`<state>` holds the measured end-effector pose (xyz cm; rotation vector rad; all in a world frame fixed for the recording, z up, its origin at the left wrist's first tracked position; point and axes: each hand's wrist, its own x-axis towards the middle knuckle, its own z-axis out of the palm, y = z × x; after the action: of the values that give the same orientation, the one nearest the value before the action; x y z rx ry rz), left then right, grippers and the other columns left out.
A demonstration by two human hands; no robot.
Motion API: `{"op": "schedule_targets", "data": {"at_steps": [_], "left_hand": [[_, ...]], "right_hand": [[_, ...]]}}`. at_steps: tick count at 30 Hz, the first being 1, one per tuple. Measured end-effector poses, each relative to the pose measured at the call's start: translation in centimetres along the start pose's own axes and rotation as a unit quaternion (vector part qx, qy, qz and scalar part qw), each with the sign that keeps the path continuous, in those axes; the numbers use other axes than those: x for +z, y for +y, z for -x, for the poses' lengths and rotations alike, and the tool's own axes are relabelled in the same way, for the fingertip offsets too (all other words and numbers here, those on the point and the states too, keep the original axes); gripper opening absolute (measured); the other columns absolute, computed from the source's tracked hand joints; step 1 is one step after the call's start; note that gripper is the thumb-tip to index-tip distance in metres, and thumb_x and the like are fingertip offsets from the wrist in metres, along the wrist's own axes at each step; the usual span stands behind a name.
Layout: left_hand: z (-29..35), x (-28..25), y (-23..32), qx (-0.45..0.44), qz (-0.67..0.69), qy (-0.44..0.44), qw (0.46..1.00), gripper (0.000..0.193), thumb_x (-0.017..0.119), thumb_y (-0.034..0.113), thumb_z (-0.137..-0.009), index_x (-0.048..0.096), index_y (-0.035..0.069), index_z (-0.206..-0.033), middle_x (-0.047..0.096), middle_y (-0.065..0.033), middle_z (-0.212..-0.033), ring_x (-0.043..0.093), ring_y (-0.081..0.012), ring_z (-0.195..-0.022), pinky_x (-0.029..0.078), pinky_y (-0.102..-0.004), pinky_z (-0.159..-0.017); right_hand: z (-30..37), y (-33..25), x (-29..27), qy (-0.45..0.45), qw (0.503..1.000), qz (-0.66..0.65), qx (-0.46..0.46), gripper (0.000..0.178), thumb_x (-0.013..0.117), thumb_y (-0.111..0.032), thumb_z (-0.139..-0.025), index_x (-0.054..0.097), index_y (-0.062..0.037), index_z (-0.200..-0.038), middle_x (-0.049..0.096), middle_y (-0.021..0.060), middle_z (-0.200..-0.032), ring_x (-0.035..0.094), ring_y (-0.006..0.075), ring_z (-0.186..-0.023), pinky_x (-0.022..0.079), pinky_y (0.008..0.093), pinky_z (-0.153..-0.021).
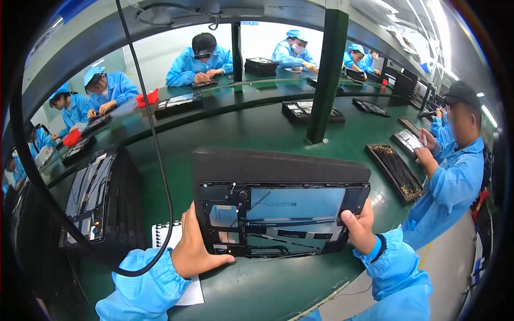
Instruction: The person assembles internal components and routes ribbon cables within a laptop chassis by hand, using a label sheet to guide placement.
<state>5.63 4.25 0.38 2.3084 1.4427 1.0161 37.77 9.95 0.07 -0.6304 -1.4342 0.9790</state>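
A black foam tray (pixel 278 167) is held tilted up above the green bench, with an opened tablet housing (pixel 294 199) in it. The housing has a dark frame, a bluish reflective inner panel, and thin cables and strips along its lower part. My left hand (pixel 193 249) grips the tray's left edge, thumb along the lower rim and fingers out of sight behind. At the lower right side my right hand (pixel 362 227) is closed on the tray, its thumb on the front edge. Behind my left wrist lies a white spiral notebook (pixel 193 294), partly covered.
A stack of black foam trays (pixel 128 192) with a tablet on top stands at left. A black cable (pixel 152 112) hangs in front of it. A green post (pixel 325 80) rises beyond my tray. Right are a box of thin cables (pixel 391 168) and a co-worker (pixel 450 171). Others work across the bench.
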Motion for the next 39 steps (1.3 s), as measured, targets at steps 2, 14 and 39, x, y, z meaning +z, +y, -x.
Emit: {"op": "schedule_targets", "data": {"at_steps": [2, 14, 39], "left_hand": [[0.9, 0.5, -0.1, -0.005, 0.023, -0.034, 0.999, 0.115, 0.081, 0.024, -0.053, 0.002, -0.010, -0.130, 0.027, -0.0255, -0.124, 0.034, -0.0368, -0.107, 0.025, -0.0441, -0.096], [1.7, 0.3, 0.9, 0.033, -0.011, -0.094, 0.995, 0.111, 0.077, 0.032, -0.060, 0.003, -0.014, -0.128, 0.039, -0.0279, -0.114, 0.043, -0.0368, -0.099, 0.033, -0.0409, -0.088], [11.2, -4.3, 6.5, -0.144, -0.161, -0.150, 0.965, 0.055, 0.066, 0.028, -0.068, 0.051, 0.004, -0.114, 0.041, -0.0226, -0.120, 0.042, -0.0381, -0.103, 0.033, -0.0448, -0.089]], "right_hand": [[0.6, 0.3, -1.1, -0.032, 0.997, 0.063, -0.023, 0.054, 0.056, -0.013, -0.082, 0.027, 0.0021, -0.125, 0.047, 0.0091, -0.113, 0.047, 0.0153, -0.101, 0.037, 0.0290, -0.088], [3.1, -3.3, 0.3, -0.032, 0.972, 0.170, 0.157, 0.062, 0.065, -0.017, -0.076, 0.028, 0.0003, -0.123, 0.048, 0.0087, -0.107, 0.050, 0.0136, -0.090, 0.042, 0.0268, -0.079], [-3.6, 0.2, 1.2, -0.089, 0.896, 0.424, 0.097, 0.025, 0.065, -0.012, -0.073, 0.057, 0.0040, -0.091, 0.055, 0.0110, -0.072, 0.049, 0.0145, -0.059, 0.042, 0.0277, -0.054]]}}
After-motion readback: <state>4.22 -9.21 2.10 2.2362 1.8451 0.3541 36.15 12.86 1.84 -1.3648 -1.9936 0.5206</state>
